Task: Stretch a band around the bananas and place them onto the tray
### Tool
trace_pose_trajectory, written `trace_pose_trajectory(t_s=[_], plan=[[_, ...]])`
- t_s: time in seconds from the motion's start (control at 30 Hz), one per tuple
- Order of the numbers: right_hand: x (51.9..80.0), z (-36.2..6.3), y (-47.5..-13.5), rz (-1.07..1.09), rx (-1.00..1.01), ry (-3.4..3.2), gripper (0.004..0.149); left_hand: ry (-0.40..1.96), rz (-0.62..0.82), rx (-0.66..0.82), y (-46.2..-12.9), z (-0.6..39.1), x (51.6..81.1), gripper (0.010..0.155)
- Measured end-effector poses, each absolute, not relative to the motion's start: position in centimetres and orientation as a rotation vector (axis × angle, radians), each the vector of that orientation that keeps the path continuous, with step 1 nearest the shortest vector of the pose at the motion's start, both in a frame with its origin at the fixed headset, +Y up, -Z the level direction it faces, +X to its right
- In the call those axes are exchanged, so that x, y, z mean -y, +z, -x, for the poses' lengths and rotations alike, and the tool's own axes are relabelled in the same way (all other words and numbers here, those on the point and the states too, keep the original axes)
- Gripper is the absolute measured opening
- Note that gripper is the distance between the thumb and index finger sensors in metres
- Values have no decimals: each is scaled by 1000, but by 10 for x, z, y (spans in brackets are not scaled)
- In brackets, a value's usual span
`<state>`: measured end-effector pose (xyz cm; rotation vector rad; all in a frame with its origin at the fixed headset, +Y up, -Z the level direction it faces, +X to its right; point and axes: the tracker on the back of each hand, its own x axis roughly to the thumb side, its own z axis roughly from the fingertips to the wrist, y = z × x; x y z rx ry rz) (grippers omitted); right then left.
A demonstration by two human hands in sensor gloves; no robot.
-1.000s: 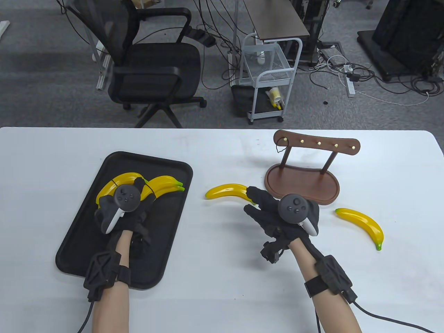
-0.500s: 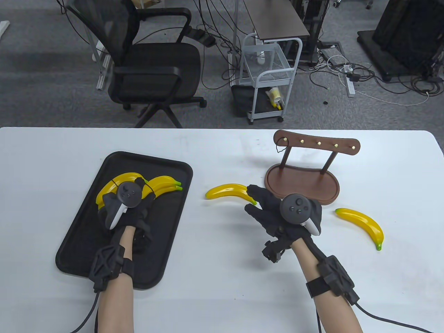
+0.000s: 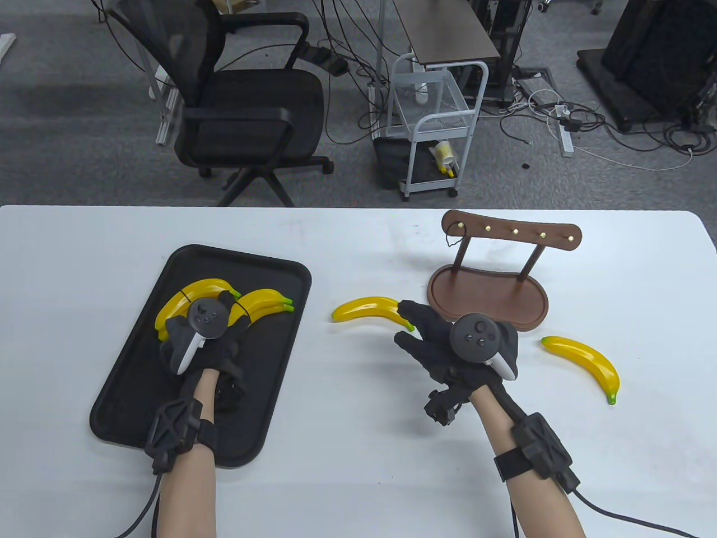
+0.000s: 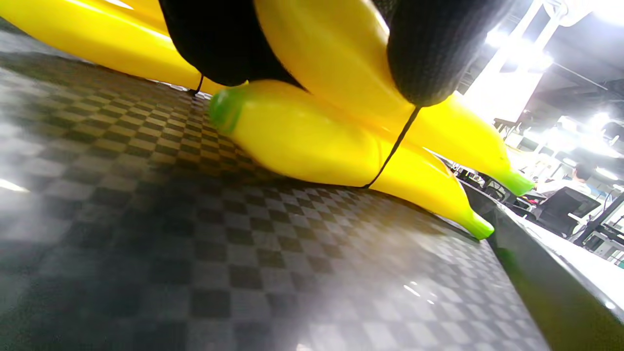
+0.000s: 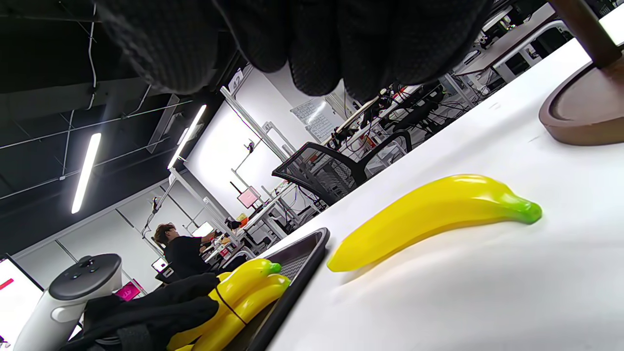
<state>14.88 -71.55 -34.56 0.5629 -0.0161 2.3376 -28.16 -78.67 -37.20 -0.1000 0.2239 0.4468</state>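
Black tray (image 3: pixel 129 364) sits on the left half of the white table (image 3: pixel 358 476), long axis running away from the person. On its far end lies a bunch of bananas (image 3: pixel 263 300), yellow with green tips, bound by a thin black band (image 4: pixel 390 151) that crosses two of them in the left wrist view. Left hand (image 3: pixel 204 336) is over the bunch, gloved fingertips (image 4: pixel 429 53) pressing down on the top banana from above; two fingertips show in the wrist view, resting on the fruit, but whether the fingers curl round it or just lie on it I cannot tell. The bunch rests on the tray's checkered floor, its green tips pointing toward the tray's right rim. Right hand (image 3: pixel 448 342) lies on the table between tray and a brown wooden hook stand (image 3: pixel 487 291), fingers extended and loosely spread, holding nothing; its fingertips reach the green end of a loose banana (image 3: pixel 367 308), just beside or touching it, unclear which. That banana lies flat on the table just right of the tray. A second loose banana (image 3: pixel 588 364) lies to the right of the right hand, near the stand's base, apart from the hand. Beyond the table: an office chair (image 3: pixel 235 112) and a small white cart (image 3: pixel 431 129).
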Motion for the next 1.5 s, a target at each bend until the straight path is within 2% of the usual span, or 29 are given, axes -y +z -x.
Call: trace_pose_trajectory(t_s=[0.43, 0.83, 1.07, 1.5], plan=[[715, -148, -346, -589, -10, 2350, 66, 519, 18, -113, -353, 273, 741, 59], [713, -152, -347, -569, 2, 2326, 66, 676, -51, 171, -327, 210, 700, 61], [715, -157, -349, -537, 4, 2300, 66, 704, -43, 275, -319, 180, 697, 62], [728, -170, -356, -381, -7, 2167, 65, 712, 3, 339, -320, 156, 720, 60]])
